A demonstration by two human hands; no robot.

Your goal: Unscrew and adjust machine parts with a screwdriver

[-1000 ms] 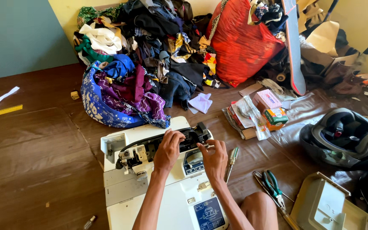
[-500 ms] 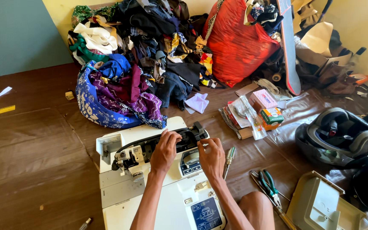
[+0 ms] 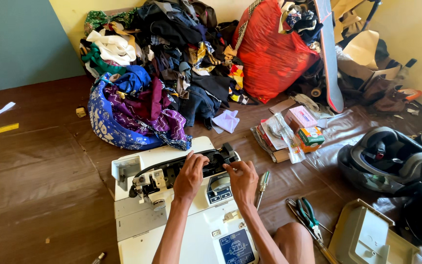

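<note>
Evidently mid-repair, the left hand (image 3: 189, 177) pressed flat, grip loose, into the opened sewing machine (image 3: 181, 215); the right hand (image 3: 242, 179) pinched something small; steady fingers seemed needed.

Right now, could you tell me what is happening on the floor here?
A person sits on the floor with a white sewing machine lying opened up in front of them. The left hand rests on the exposed black mechanism; the right hand pinches something small beside it. A screwdriver and pliers lie to the right, a clothes pile behind.
</note>
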